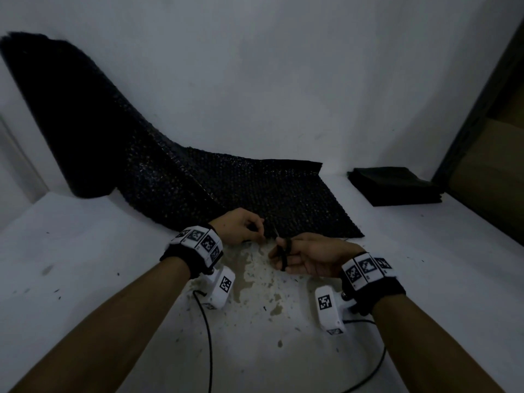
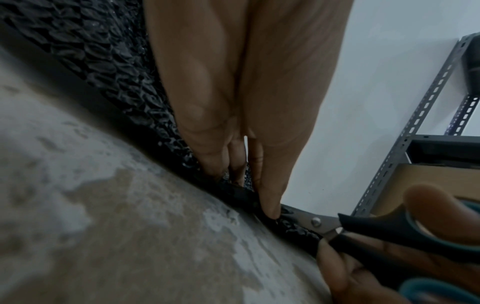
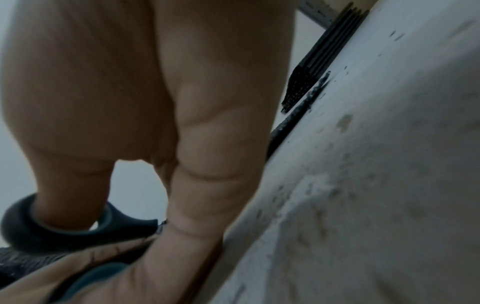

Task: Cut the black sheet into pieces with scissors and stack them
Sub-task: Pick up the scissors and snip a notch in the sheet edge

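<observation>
All three views are dim and bluish, with flat, soft light and no hard shadows. The head view bends straight lines near its edges (the wide lens shows) and darkens toward the corners. The black sheet point(image 1: 175, 177) swallows detail, only faint glints marking its texture. Both wrist views blur badly up close: the table point(image 2: 109, 236) is smeared, and the right hand point(image 3: 182, 102) is soft throughout.

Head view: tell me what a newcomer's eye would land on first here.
The black sheet dominates: it unrolls from a roll leaning at the far left and spreads flat across the white table. At its near edge the left hand pinches the sheet while the right hand grips the scissors pointing into it. At the far right lies a stack of cut black pieces.
</observation>
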Action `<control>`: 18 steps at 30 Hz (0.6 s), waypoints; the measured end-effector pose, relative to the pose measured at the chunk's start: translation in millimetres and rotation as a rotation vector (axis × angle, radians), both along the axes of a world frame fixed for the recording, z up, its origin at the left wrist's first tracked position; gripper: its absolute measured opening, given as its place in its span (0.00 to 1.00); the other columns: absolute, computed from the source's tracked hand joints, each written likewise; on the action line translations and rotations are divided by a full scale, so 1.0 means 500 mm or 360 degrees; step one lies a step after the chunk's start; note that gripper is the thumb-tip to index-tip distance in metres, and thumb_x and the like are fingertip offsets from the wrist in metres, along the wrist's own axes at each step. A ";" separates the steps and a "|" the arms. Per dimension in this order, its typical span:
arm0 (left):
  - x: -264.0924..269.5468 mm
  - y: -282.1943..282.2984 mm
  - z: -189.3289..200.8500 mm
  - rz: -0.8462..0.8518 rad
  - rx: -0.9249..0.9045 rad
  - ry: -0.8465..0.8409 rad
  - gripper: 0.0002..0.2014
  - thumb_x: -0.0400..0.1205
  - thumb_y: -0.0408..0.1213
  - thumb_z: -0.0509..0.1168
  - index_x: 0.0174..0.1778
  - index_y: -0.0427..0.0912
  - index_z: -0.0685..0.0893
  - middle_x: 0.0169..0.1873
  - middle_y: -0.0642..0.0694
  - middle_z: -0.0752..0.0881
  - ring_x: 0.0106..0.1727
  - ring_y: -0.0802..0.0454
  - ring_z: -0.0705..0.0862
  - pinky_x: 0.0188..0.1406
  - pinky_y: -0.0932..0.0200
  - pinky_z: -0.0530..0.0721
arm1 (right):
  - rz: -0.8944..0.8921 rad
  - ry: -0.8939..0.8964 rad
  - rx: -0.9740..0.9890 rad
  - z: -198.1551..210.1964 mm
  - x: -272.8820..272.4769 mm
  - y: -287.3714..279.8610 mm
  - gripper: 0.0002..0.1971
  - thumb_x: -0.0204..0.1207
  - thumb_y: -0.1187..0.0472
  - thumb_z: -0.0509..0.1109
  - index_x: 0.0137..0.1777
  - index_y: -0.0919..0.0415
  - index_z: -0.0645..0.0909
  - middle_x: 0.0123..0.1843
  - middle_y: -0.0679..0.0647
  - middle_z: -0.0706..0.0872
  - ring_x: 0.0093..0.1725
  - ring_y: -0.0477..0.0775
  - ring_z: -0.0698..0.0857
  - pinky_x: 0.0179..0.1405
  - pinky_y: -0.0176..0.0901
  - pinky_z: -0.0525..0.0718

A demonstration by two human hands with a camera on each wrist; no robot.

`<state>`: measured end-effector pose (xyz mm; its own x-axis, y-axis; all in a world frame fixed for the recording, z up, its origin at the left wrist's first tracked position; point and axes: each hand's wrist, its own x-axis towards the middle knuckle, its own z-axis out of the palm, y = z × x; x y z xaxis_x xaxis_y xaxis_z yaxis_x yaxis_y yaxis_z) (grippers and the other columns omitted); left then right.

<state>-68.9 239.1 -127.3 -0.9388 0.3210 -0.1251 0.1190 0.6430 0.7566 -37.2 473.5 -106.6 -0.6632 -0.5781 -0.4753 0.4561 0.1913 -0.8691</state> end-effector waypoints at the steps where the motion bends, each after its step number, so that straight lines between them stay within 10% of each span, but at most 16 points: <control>1: 0.000 0.000 -0.001 0.0004 0.0015 -0.0006 0.03 0.77 0.39 0.78 0.43 0.48 0.91 0.76 0.44 0.77 0.80 0.58 0.71 0.76 0.47 0.76 | 0.0000 -0.0001 0.0003 -0.001 -0.004 -0.001 0.26 0.84 0.51 0.68 0.70 0.75 0.80 0.56 0.63 0.88 0.51 0.50 0.90 0.48 0.39 0.89; 18: 0.018 0.007 0.008 0.0053 0.0147 -0.0012 0.02 0.82 0.34 0.72 0.45 0.42 0.85 0.77 0.43 0.76 0.79 0.56 0.71 0.73 0.56 0.77 | 0.0002 0.0090 0.0077 -0.011 -0.039 -0.019 0.15 0.87 0.57 0.66 0.61 0.70 0.85 0.49 0.63 0.86 0.45 0.47 0.92 0.42 0.34 0.87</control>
<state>-60.0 242.8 -123.1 -0.9482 0.3003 -0.1031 0.0932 0.5737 0.8137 -56.8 464.1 -112.3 -0.6893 -0.5562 -0.4642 0.4061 0.2340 -0.8834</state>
